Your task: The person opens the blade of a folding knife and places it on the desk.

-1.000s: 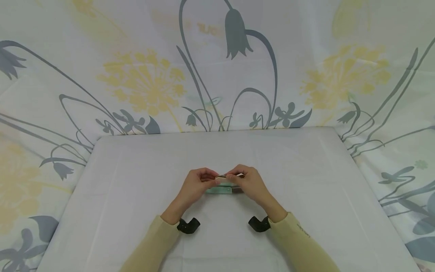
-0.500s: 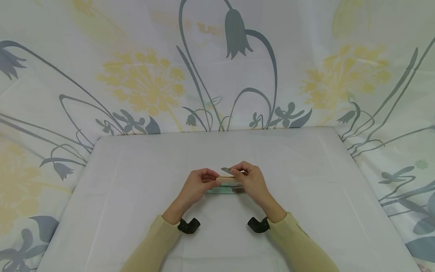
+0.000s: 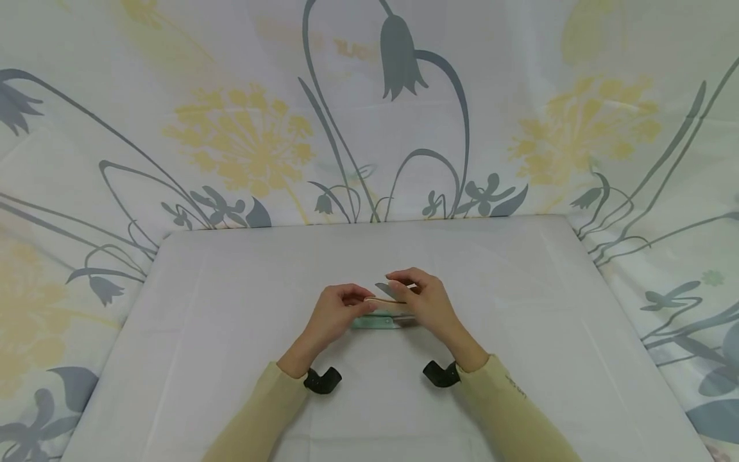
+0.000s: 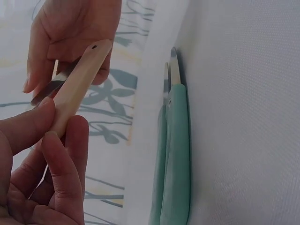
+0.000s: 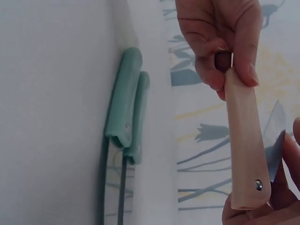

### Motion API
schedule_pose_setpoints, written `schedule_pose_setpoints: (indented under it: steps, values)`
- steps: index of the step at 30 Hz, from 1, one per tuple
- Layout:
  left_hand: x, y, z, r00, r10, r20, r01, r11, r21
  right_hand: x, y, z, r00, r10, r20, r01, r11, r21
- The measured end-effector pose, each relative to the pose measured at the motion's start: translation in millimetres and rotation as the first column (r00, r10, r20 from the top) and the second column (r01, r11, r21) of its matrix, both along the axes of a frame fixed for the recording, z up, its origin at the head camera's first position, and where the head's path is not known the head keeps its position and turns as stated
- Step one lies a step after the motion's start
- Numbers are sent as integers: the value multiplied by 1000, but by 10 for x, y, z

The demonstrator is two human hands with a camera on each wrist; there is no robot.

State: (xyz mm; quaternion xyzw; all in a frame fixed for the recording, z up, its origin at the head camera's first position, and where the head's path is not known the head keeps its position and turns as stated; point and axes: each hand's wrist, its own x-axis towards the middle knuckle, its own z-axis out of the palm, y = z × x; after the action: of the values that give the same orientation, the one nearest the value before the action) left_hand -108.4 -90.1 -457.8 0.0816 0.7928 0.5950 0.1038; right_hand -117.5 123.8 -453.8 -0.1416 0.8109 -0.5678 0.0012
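A folding knife with a pale wooden handle (image 5: 246,140) is held between both hands, its blade (image 5: 275,126) partly swung out at a slant from the handle. My left hand (image 3: 330,316) pinches one end of the handle between thumb and fingers. At the pivot end, my right hand (image 3: 432,309) grips the knife with its fingertips close about the blade; in the head view this hand hides much of the handle. Below the hands, two green-handled knives (image 4: 176,154) lie side by side on the white table, blades out and pointing right.
The white-covered table (image 3: 242,269) meets a flower-printed cloth (image 3: 358,128) at its back and sides. Black curved mounts (image 3: 323,380) sit at both wrists, beneath the pale yellow sleeves (image 3: 508,410).
The blade has swung up and away from the wooden handle, from nearly against it to a clear slant. My right hand has risen slightly; the left hand barely moved.
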Motion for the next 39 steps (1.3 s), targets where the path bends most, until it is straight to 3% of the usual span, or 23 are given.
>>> schedule_pose_setpoints:
  steps: [3, 9, 13, 22, 30, 39]
  values:
    - [-14, -12, -61, 1000, -4, -14, 4, 1000, 10, -46, 2, 60, 998, 49, -35, -48, 998, 39]
    - [-1, -1, -72, 1000, -16, -23, 16, 1000, 8, -120, -24, 91, 988, 146, -58, -141, 987, 82]
    - [5, 1, -77, 1000, -19, -18, 19, 1000, 7, -139, -44, 88, 984, 166, -71, -159, 982, 99]
    - [8, 7, -72, 1000, 2, -28, -2, 1000, 3, -126, -11, 148, 990, 104, -95, -93, 988, 121]
    - [6, 4, -94, 999, 35, 3, -35, 996, 80, -121, 100, 172, 999, 38, -15, -36, 996, 86]
    - [-5, -23, -68, 996, 92, 16, -93, 988, 120, -129, 254, 184, 999, -32, 22, 31, 999, 38]
